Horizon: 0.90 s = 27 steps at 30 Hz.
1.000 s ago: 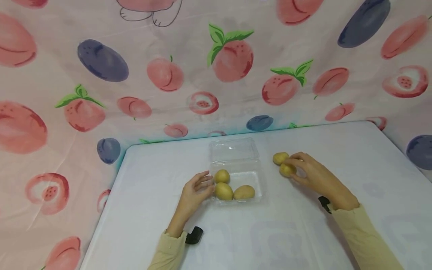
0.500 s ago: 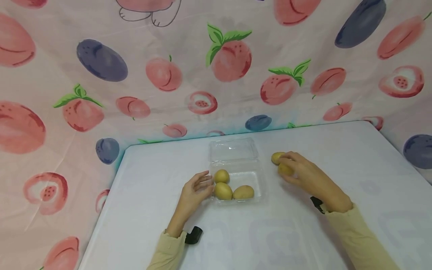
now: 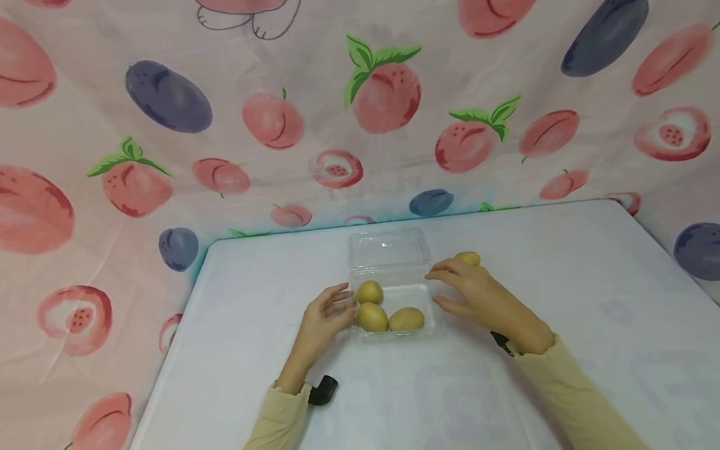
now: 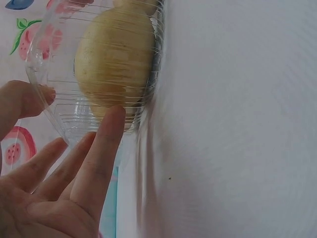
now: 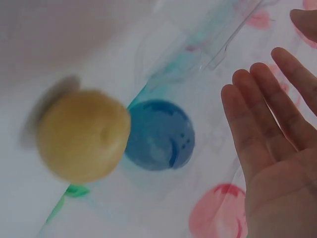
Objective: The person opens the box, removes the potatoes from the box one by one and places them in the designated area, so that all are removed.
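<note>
A clear plastic clamshell box (image 3: 394, 337) lies with its lid raised back on the table. Inside are three yellow potatoes, one at the back left (image 3: 369, 292), one at the front left (image 3: 372, 317) and one at the front right (image 3: 407, 319). My left hand (image 3: 323, 322) rests its extended fingers against the box's left wall; in the left wrist view, a fingertip (image 4: 113, 119) touches the ribbed plastic. My right hand (image 3: 478, 294) hovers at the box's right edge, fingers straight, palm bare. Beyond it sits a loose potato (image 3: 467, 257); anything beneath the hand is partly hidden.
The white tabletop (image 3: 450, 394) spreads around the box. A fruit-printed cloth (image 3: 315, 125) hangs behind the table's back edge. A dark wrist camera (image 3: 324, 390) sits at the left cuff.
My right hand has come away from the potato its fingers were around and moved left to the box's right edge. My left hand stays at the box.
</note>
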### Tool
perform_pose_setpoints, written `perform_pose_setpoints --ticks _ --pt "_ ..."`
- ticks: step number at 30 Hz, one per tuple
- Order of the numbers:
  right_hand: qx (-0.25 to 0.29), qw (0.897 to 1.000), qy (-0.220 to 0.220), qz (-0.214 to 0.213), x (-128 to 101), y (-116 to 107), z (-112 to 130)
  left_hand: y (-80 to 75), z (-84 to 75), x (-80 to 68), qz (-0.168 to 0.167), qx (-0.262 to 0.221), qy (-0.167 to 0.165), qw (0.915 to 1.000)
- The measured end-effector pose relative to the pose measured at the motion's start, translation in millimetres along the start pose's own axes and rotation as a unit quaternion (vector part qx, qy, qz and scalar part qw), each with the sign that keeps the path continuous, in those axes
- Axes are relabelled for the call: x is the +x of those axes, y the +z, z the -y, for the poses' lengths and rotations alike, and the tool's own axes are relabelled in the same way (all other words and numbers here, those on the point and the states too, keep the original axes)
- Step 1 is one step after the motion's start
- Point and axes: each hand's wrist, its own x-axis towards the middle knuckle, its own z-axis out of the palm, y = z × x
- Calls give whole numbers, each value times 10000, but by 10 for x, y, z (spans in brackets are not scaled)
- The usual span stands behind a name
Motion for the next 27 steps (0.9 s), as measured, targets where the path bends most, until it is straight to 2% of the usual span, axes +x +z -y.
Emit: perform_pose_setpoints --ticks 4,11,23,27 --pt "99 9997 65 222 68 41 73 5 2 8 20 6 15 10000" --pt "389 9919 481 1113 181 105 181 3 7 4 12 -47 -8 10000" --pt "721 9835 446 1595 293 251 253 0 -13 -2 -35 -85 -63 9999" --pt "917 9779 485 1816 304 284 258 2 -16 -1 -53 -68 -85 9999"
